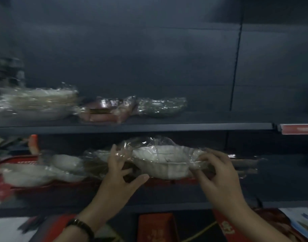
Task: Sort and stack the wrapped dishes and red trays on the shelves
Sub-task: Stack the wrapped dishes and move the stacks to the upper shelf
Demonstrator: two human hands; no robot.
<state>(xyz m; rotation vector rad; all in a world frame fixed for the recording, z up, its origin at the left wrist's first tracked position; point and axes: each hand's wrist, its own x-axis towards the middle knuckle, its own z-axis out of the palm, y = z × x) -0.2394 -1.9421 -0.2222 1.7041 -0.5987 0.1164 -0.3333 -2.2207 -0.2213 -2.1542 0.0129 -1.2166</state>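
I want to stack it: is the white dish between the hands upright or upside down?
Upright: the white dish shows its hollow facing up under the wrap.

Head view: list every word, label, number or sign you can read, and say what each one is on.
Nothing can be read for certain.
Red shelf-edge strip, right: a pale label, too blurred to read.
Red packet below the right hand: a gold mark, too blurred to read.
Printed paper, bottom right: print too small to read.
Wrapped dish held by both hands: no text visible.
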